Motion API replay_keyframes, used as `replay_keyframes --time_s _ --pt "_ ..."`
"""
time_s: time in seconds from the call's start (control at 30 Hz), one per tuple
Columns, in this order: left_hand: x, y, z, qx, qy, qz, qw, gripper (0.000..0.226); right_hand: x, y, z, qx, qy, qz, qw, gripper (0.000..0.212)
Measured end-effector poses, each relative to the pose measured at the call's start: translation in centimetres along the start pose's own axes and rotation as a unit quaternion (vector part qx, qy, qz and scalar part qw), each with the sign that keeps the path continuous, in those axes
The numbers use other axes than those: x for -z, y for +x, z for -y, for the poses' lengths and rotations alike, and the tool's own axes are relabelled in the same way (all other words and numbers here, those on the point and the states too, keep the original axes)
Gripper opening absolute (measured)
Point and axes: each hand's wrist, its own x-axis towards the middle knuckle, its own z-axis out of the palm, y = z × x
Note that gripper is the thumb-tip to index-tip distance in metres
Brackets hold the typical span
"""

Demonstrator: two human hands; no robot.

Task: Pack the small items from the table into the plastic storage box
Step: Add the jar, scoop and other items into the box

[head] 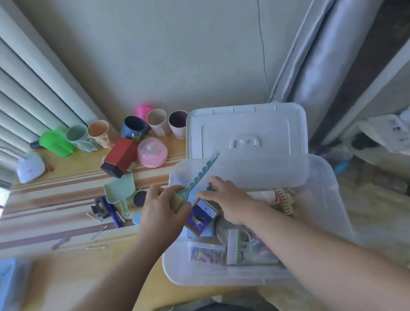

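The clear plastic storage box (pixel 333 195) stands at the table's right end, its white lid (pixel 246 130) propped open behind it. My left hand (pixel 162 208) grips the bristled end of a teal brush (pixel 200 174) whose long handle slants up over the box's far left corner. My right hand (pixel 229 198) holds a small purple-and-blue packet (pixel 202 215) over the box's left side. Inside lie a beige hair claw (pixel 284 200), a white-green comb-like piece (pixel 234 249) and a clear case of clips (pixel 206 253).
On the striped wooden table (pixel 57 204) lie a green scoop (pixel 120 191), a dark pen (pixel 112 214), a black clip (pixel 99 207), a black disc (pixel 140 198), cotton swabs (pixel 99 232), a red box (pixel 120 157) and a pink lidded tub (pixel 152 153). Several cups (pixel 156 122) line the wall.
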Motion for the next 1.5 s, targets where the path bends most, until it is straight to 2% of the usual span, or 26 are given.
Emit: replay_keyframes --time_s 0.07,0.13,0.2,0.27,0.4,0.5,0.57,0.6,0.63,0.67,0.7,0.73,0.77,0.8,0.83,0.9,0.93,1.0,1.07,1.17,1.37,1.43,1.5 --pt "-0.1 -0.6 0.2 0.010 0.000 -0.009 1.000 0.044 0.4 1.4 0.5 -0.030 0.011 0.010 0.999 0.064" --pt "-0.1 -1.2 0.5 0.019 -0.003 -0.014 1.000 0.044 0.1 2.0 0.6 -0.054 0.038 -0.031 0.997 0.076" --pt "0.0 -1.9 0.9 0.018 -0.005 -0.019 1.000 0.044 -0.6 1.8 0.7 -0.083 0.026 -0.082 0.993 0.055" --pt "0.1 -2.4 1.4 0.018 -0.003 -0.022 1.000 0.043 -2.0 1.4 0.6 -0.068 0.012 -0.121 0.990 0.048" --pt "-0.2 -2.8 2.0 0.013 0.021 -0.022 0.999 0.044 -4.1 1.1 1.8 -0.034 0.116 -0.023 0.992 0.053" --pt "-0.5 -2.8 2.2 -0.002 0.038 -0.008 0.999 0.045 -4.0 1.0 2.3 -0.057 0.171 -0.049 0.982 0.053" --pt "-0.8 -3.0 2.3 -0.025 0.045 -0.001 0.999 0.044 -2.8 0.0 2.0 -0.082 0.232 -0.072 0.967 0.042" --pt "-1.0 -3.1 2.4 -0.040 0.048 0.000 0.998 0.044 -1.9 -0.6 1.6 -0.112 0.294 -0.087 0.945 0.032" --pt "-1.2 -3.1 2.4 -0.062 0.056 0.002 0.997 0.044 -0.7 -1.3 1.0 -0.155 0.387 -0.105 0.903 0.024" --pt "-1.4 -3.1 2.5 -0.092 0.071 0.009 0.993 0.044 0.4 -2.1 0.2 -0.195 0.490 -0.111 0.842 0.023" --pt "-1.7 -3.0 2.5 -0.129 0.091 0.022 0.987 0.044 1.4 -3.1 -1.0 -0.215 0.581 -0.098 0.779 0.026" --pt "-1.9 -3.0 2.3 -0.166 0.114 0.046 0.978 0.043 2.2 -4.1 -2.3 -0.216 0.642 -0.074 0.732 0.032" --pt "-2.1 -2.9 2.1 -0.198 0.138 0.084 0.967 0.042 2.5 -5.0 -3.9 -0.201 0.666 -0.042 0.718 0.038" --pt "-2.4 -2.9 1.8 -0.220 0.161 0.131 0.953 0.040 2.8 -6.1 -5.1 -0.182 0.653 -0.004 0.735 0.040" --pt "-2.8 -2.8 1.6 -0.230 0.183 0.179 0.939 0.039 2.7 -7.1 -6.0 -0.162 0.605 0.037 0.779 0.037" --pt "-3.9 -2.9 1.1 -0.234 0.233 0.244 0.912 0.037 2.3 -8.6 -6.2 -0.127 0.421 0.112 0.891 0.021" --pt "-4.5 -3.0 1.0 -0.231 0.249 0.264 0.903 0.036 1.8 -9.1 -5.8 -0.114 0.313 0.140 0.932 0.022" --pt "-5.7 -3.2 1.1 -0.212 0.256 0.296 0.895 0.036 0.1 -9.2 -4.0 -0.074 0.149 0.184 0.969 0.030" --pt "-6.2 -3.2 1.3 -0.195 0.253 0.324 0.890 0.038 -1.7 -8.8 -1.6 -0.038 0.051 0.184 0.981 0.032" --pt "-6.4 -3.0 1.5 -0.194 0.244 0.337 0.888 0.040 -3.7 -8.1 0.5 -0.032 0.015 0.190 0.981 0.032" --pt "-5.9 -3.2 1.7 -0.227 0.230 0.309 0.894 0.033 -5.0 -6.9 1.8 -0.037 0.023 0.171 0.984 0.030" --pt "-5.5 -3.4 2.1 -0.248 0.240 0.281 0.896 0.033 -5.2 -6.6 2.0 -0.025 0.002 0.169 0.985 0.031" --pt "-4.8 -3.6 2.5 -0.255 0.209 0.239 0.913 0.035 -5.7 -6.4 2.1 -0.011 -0.027 0.172 0.985 0.028"
